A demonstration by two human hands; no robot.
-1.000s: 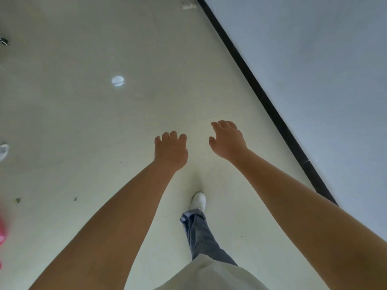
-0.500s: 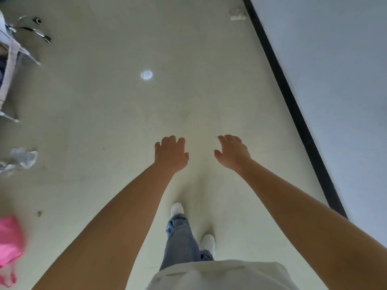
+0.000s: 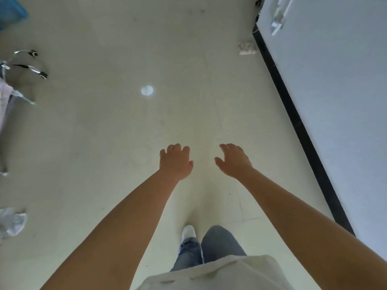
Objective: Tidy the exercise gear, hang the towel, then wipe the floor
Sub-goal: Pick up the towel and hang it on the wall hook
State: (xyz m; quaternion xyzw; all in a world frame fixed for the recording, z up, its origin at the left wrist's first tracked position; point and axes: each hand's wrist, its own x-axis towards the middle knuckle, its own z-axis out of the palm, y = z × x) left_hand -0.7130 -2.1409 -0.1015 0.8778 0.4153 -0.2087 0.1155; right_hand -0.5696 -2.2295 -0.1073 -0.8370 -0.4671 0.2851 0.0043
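Both grips empty — left hand [image 3: 176,162] and right hand [image 3: 233,161] out ahead, fingers loosely curled, holding nothing. Pale glossy floor [image 3: 104,143] underfoot; crumpled whitish cloth [image 3: 12,221] at left edge, possibly the towel, well apart from the hands. Farther off, chrome frame [image 3: 31,68] and small rag [image 3: 247,48] by the black skirting — smooth tile, likely slip or trip risk while walking

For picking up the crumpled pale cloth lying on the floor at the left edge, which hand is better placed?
Left, probably. The crumpled pale cloth lies on the left hand's side; the right hand would have to cross the body. Both hands hold nothing.
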